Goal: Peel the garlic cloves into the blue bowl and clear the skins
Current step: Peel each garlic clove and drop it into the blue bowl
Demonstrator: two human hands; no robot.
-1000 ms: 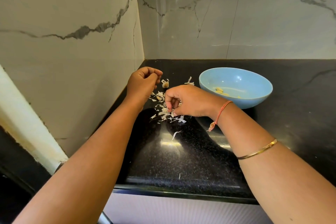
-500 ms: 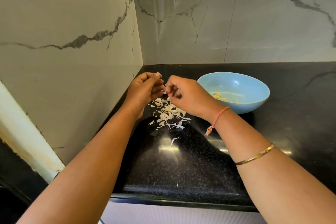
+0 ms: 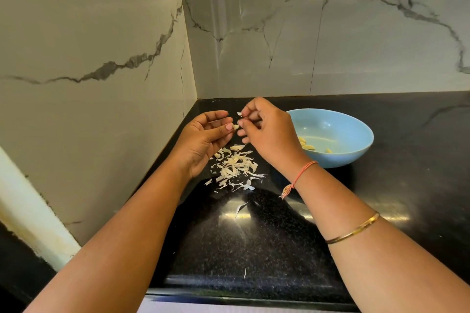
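Where the black speckled surface (image 3: 254,249) meets its near edge, a stray sliver (image 3: 245,272) of skin lies alone, and a second sliver (image 3: 240,208) sits farther in, between the two forearms. On the right forearm are a thin gold bangle (image 3: 353,229) and, at the wrist, an orange thread band (image 3: 302,170). Beyond these, the skins (image 3: 234,165) lie in a loose pale heap on the surface, directly below the raised hands. The left hand (image 3: 201,142) has its fingers curled and pinches a small garlic clove (image 3: 236,126) between thumb and fingertips. The right hand (image 3: 272,137), just beside it, nips a flake of skin (image 3: 239,113) above the clove. The clove looks firm and very light, and probably slick once bare, so it is best gripped by its sides with the loose edge of skin left exposed. The skin is papery and likely to tear, cling or drift, so taking it at a lifted edge near the tip seems wisest. To the right of the hands and slightly beyond them stands the blue bowl (image 3: 356,152), holding a few peeled cloves (image 3: 307,146). Behind everything rises the veined marble wall (image 3: 330,46).
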